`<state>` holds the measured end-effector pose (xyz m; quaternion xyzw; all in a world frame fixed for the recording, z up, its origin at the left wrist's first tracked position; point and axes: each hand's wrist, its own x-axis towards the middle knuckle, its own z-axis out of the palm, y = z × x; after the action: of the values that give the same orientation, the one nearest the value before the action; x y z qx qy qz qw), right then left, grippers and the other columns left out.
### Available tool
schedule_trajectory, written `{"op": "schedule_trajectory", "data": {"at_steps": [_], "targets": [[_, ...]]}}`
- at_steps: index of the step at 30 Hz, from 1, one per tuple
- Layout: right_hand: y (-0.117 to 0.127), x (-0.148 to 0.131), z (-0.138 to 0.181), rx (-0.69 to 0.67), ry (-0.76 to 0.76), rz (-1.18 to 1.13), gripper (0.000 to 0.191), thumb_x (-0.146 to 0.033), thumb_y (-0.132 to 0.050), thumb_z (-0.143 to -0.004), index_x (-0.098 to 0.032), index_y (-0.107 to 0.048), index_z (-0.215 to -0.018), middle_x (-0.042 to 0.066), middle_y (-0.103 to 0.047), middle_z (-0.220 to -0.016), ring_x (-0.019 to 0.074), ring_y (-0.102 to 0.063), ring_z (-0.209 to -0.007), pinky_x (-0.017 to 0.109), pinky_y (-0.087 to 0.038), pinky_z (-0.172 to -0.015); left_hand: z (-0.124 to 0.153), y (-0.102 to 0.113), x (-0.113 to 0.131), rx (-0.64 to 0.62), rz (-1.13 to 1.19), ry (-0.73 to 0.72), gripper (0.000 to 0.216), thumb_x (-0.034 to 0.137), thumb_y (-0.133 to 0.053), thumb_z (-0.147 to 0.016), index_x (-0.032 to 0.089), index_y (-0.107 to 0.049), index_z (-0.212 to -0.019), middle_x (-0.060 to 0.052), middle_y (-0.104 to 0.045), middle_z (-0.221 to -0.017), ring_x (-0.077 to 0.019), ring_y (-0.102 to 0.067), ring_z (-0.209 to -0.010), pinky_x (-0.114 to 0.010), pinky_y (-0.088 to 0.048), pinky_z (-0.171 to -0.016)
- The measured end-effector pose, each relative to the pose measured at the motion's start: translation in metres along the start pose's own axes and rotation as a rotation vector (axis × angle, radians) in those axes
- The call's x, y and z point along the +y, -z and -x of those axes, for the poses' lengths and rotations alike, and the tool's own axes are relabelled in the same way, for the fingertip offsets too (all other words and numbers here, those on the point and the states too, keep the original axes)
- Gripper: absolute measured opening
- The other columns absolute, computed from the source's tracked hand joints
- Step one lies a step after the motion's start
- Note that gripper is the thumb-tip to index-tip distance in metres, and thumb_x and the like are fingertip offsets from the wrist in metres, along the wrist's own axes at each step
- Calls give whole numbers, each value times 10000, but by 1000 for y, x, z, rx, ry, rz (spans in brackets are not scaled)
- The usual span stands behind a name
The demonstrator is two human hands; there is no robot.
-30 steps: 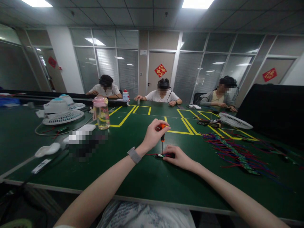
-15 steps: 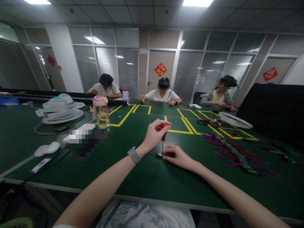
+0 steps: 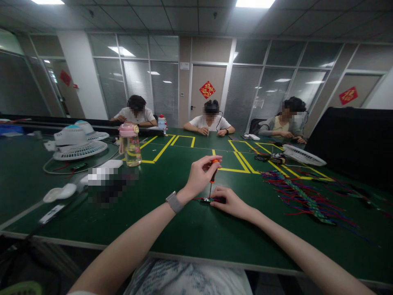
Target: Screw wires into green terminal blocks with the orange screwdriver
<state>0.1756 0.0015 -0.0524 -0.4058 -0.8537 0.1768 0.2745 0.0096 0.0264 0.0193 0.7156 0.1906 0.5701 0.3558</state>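
My left hand (image 3: 202, 174) grips the orange-and-black handle of a screwdriver (image 3: 213, 175). The screwdriver stands nearly upright, and its tip meets a small green circuit board (image 3: 206, 200) lying on the green table. On the board's right end, my right hand (image 3: 229, 201) closes its fingertips, pinning it against the tabletop. A red wire runs out at the board's left, and dark and red wires pass under my right fingers. What the tip touches on the board is too small to tell.
To the right lies a row of circuit boards (image 3: 307, 196) with red and blue wires. A pink-lidded bottle (image 3: 130, 147), white fan parts (image 3: 80, 149) and a white spoon-shaped piece (image 3: 59, 193) are on the left. Three people sit across the table (image 3: 172, 229).
The screwdriver handle has tilted slightly to the right in my left hand. My right hand stays on the board. Across the table, the middle person's hand has moved inward.
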Motion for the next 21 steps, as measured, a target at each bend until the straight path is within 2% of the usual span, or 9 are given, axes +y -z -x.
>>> {"op": "schedule_trajectory", "data": {"at_steps": [5,9,12,16,21], "targets": [[0,0,0,-4,2,-20,146,-235,-660,-850,-185,-744,-958,53,-651,-891,185,-612,-812,308,-492,-778,1,2,0,61,-170,-69,113,287,-665,-839,188,-700,-882,-36,-644,-904,-146,-627,-810,-219,-515,-674],[0,-1,0,-5,-1,-22,151,-219,-661,-847,-183,-749,-965,55,-651,-895,188,-617,-825,305,-491,-788,4,0,-4,55,-43,-14,228,335,-520,-932,182,-684,-972,-43,-634,-912,-121,-611,-724,-208,-505,-602],[1,-1,0,-5,8,-18,153,-224,-660,-850,-180,-747,-967,56,-652,-896,187,-616,-818,304,-492,-777,5,-1,-3,26,74,27,302,309,-439,-964,168,-671,-1098,-80,-675,-1007,-149,-660,-820,-236,-553,-668],[1,0,0,-8,16,-9,155,-237,-660,-855,-178,-744,-970,55,-651,-889,186,-614,-806,302,-493,-768,4,-2,1,32,99,39,299,285,-503,-935,154,-664,-1151,-110,-706,-1081,-190,-691,-935,-282,-576,-772],[1,-1,0,-1,15,-16,142,-221,-658,-854,-164,-740,-955,59,-653,-892,190,-618,-814,311,-492,-787,4,-1,2,53,-3,0,210,265,-603,-884,169,-706,-1039,-81,-693,-1000,-159,-679,-824,-248,-562,-700]]}}
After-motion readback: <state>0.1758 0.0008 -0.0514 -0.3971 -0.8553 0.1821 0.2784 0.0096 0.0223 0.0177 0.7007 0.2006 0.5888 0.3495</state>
